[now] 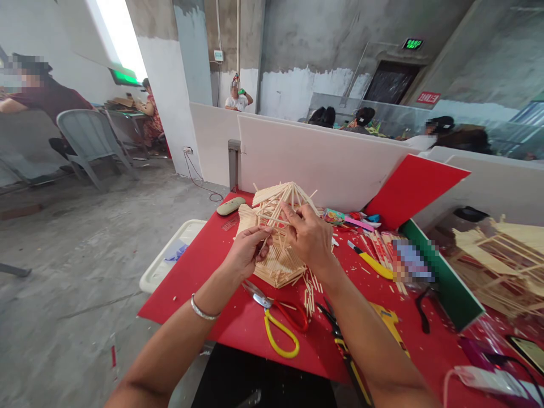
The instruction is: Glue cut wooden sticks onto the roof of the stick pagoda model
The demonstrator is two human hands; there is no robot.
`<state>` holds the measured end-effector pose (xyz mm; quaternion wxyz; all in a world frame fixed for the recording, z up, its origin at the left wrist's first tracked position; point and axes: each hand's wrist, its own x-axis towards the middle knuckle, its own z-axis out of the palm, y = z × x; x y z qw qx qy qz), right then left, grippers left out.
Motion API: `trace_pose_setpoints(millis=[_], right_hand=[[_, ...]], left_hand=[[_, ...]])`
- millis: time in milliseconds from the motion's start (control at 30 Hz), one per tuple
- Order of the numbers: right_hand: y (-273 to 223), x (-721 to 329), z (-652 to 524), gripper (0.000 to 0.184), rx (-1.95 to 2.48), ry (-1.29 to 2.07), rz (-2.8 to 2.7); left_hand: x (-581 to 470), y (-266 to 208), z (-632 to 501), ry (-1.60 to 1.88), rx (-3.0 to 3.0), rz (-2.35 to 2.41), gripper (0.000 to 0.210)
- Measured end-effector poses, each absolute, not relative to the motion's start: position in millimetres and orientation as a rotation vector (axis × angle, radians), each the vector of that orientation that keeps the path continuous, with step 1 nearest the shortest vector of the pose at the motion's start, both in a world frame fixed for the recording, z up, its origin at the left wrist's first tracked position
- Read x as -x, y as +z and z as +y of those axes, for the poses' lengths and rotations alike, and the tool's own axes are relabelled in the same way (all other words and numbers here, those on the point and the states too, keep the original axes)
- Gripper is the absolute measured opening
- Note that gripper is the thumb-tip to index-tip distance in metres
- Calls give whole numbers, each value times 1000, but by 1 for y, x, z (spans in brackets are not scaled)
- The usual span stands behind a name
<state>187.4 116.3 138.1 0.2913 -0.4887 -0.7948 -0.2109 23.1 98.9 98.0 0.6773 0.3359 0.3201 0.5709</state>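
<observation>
On the red tabletop (193,283) stands a small house-like model (280,266) built of thin wooden sticks, with a peaked, fan-shaped roof. My left hand (249,249) is closed at its left front, thumb and fingertips pinched on a thin wooden stick (272,220). At the roof's right side, my right hand (312,232) has its index finger laid against the roof sticks, while its thumb and other fingers close near the end of a stick. Both hands hide part of the model's middle. Scissors (283,334) with one yellow and one red handle lie just below, beside cut stick pieces (312,292).
Right of my hands lie a yellow-handled knife (374,265), pliers (351,362) and a yellow glue gun (389,320). A green board (442,272) stands before another stick model (505,249). White partitions (306,153) rise behind; a white bin (148,277) is at left. People sit farther off.
</observation>
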Motion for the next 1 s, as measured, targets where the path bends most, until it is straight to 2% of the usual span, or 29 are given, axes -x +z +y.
trace_pose_setpoints(millis=[1000], right_hand=[[139,-188,117,52,1341,-555,-2139]], left_hand=[[-26,100,96,1317,-739,732,27]])
